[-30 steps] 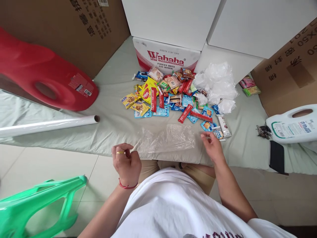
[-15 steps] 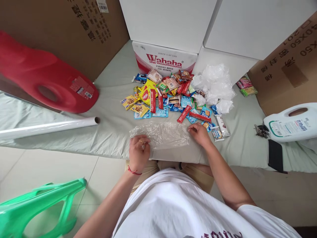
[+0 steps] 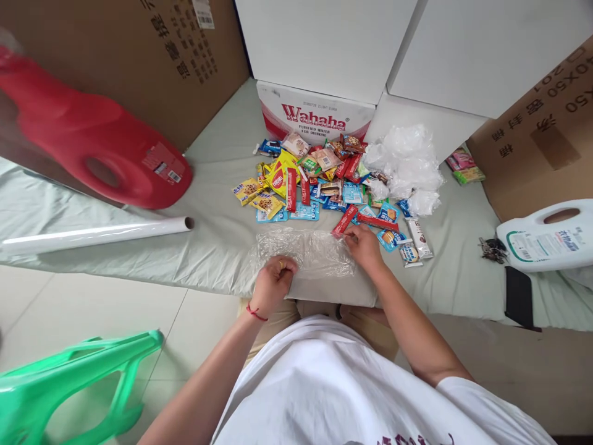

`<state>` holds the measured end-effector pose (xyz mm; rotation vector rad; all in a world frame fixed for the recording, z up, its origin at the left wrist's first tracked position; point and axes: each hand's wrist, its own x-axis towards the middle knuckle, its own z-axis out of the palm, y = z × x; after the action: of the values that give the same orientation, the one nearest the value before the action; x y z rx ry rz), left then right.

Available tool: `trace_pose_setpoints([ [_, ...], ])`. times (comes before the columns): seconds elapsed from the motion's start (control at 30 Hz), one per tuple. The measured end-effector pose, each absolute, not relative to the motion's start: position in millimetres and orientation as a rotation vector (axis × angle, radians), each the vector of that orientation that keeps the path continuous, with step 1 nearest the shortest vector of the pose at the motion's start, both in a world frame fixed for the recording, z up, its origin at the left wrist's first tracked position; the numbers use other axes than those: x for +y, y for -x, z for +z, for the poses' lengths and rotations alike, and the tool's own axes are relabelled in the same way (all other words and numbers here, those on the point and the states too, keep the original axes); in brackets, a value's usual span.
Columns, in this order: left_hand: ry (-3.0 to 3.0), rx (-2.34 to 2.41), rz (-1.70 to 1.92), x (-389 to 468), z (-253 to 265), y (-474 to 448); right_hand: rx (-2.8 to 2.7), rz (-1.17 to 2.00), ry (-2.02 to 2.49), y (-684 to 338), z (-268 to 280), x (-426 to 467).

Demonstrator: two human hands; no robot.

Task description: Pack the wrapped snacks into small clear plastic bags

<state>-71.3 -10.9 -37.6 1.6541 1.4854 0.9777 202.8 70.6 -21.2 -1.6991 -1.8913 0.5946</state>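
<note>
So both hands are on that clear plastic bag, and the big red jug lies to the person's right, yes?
Not quite. The big red plastic jug lies to the person's left, as the head view shows. Both the left hand and right hand do touch the clear crinkled plastic bag.

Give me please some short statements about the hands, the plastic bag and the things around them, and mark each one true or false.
1. Both hands touch the clear plastic bag. True: the left hand is at its near left edge, the right hand at its right edge.
2. The bag lies on the floor tiles. False: it lies on the pale green sheet.
3. The snack packets lie beyond the bag, in front of the Wahaha box. True.
4. The red jug stands at the person's right. False: it is at the left; the white jug is at the right.
5. The left hand holds the film roll. False: the roll lies apart, untouched.
</note>
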Motion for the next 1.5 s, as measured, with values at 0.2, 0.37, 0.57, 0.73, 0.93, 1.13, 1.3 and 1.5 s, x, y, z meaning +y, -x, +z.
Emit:
trace_pose_setpoints([
  [0.2, -1.461, 1.489, 1.066, -12.2, -37.9, 71.7, -1.877, 0.493, 1.376, -222.7, -1.5, 18.2],
  [0.37, -1.365, 1.445, 1.274, -22.9, -23.9, 66.6, -2.019, 0.39, 1.231, -230.0, 12.0, -26.7],
  [0.57, -1.705, 1.741, 1.499, 3.0, 16.2, 90.9, -2.029, 0.33, 1.218, -226.1, 7.1, -34.6],
  [0.73, -1.792, 1.383, 0.826, 72.4, 24.3, 109.8, -2.046, 0.315, 1.176, -227.7, 7.0, -25.5],
  [0.93, -1.36, 1.167, 0.686, 90.9, 11.8, 111.2, -2.01, 0.31, 1.275, -239.8, 10.8, -24.2],
  [1.13, -1.475, 1.23, 0.862, 71.7, 12.6, 109.6, -1.973, 0.326, 1.346, -242.4, 14.1, -23.9],
  [1.3, -1.94, 1.256, 1.038, 45.2, 25.6, 104.4, -1.94, 0.71, 1.258, -246.1, 26.5, -11.8],
  [1.5, -2.255, 1.202, 1.054, 18.8, 28.9, 99.1, -1.723, 0.76, 1.417, -226.6, 42.2, 46.1],
])
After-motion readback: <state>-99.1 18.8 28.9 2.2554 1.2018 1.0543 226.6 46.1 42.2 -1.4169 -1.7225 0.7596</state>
